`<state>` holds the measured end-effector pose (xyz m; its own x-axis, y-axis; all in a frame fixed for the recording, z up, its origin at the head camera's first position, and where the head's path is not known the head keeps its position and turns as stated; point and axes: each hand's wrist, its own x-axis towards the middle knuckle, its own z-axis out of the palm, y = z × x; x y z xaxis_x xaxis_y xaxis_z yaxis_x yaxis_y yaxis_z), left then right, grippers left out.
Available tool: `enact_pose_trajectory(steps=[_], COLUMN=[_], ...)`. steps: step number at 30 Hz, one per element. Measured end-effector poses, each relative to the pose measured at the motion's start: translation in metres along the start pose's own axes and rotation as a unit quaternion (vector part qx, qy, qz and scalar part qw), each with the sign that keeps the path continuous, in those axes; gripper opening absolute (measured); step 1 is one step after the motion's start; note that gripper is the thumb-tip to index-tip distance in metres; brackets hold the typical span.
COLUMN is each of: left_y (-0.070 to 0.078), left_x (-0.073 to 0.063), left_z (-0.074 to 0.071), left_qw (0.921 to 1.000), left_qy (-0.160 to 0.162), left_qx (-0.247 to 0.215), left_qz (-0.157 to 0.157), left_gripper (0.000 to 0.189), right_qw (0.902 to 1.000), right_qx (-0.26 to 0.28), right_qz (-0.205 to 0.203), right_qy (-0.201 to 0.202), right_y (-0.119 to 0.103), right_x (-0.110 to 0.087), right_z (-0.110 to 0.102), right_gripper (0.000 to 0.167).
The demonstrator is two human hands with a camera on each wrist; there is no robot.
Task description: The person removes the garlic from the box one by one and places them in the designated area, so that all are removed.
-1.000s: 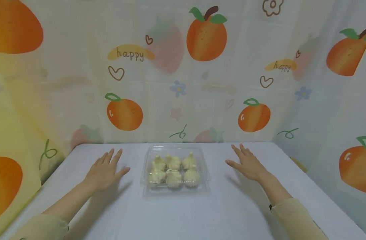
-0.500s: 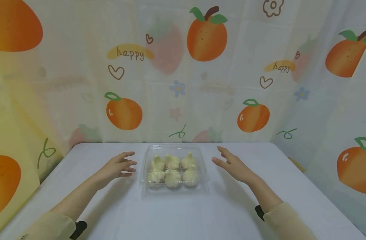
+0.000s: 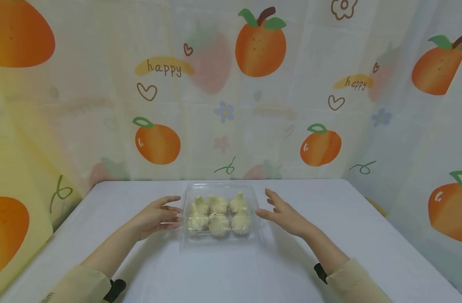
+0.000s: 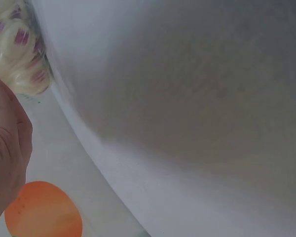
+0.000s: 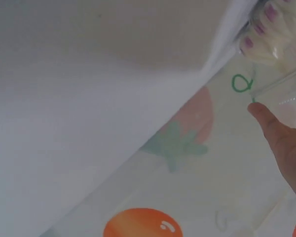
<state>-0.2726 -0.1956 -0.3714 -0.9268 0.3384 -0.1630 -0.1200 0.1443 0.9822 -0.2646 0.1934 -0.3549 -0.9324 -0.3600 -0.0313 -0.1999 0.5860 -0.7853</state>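
Note:
A clear plastic clamshell box stands with its lid down in the middle of the white table. Several cream garlic bulbs sit inside in two rows; purple patches show on the bulbs in the left wrist view. At the box's left side is my left hand, fingers loosely extended toward it. My right hand faces the right side, thumb and fingers spread apart. Whether the fingertips touch the plastic, I cannot tell. Only part of the right hand shows in its wrist view.
White cloth covers the table, which ends at a back edge. Behind and around it hangs a curtain printed with oranges and strawberries. Dark bands sit at both cuffs, with a black band at the left one.
Both hands have moved inward to the two sides of the box. The left hand has turned from palm down to a sideways pose. The box stays where it was.

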Motion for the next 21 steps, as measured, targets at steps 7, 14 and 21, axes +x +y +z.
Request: enact_pose_trajectory(steps=[7, 14, 21], left_y=[-0.002, -0.003, -0.004], left_x=[0.001, 0.004, 0.005], left_z=[0.003, 0.001, 0.003], left_qw=[1.0000, 0.9999, 0.9998], left_qy=[0.002, -0.011, -0.007], left_qx=[0.002, 0.001, 0.012], left_qz=[-0.008, -0.004, -0.011], left_gripper=[0.074, 0.078, 0.078], right_qw=[0.9997, 0.9986, 0.9986], right_qx=[-0.002, -0.022, -0.026], right_qz=[0.009, 0.016, 0.017], right_qy=[0.020, 0.046, 0.044], right_y=[-0.004, -0.001, 0.000], right_x=[-0.001, 0.002, 0.006], right_z=[0.017, 0.030, 0.035], right_gripper=[0.108, 0.119, 0.122])
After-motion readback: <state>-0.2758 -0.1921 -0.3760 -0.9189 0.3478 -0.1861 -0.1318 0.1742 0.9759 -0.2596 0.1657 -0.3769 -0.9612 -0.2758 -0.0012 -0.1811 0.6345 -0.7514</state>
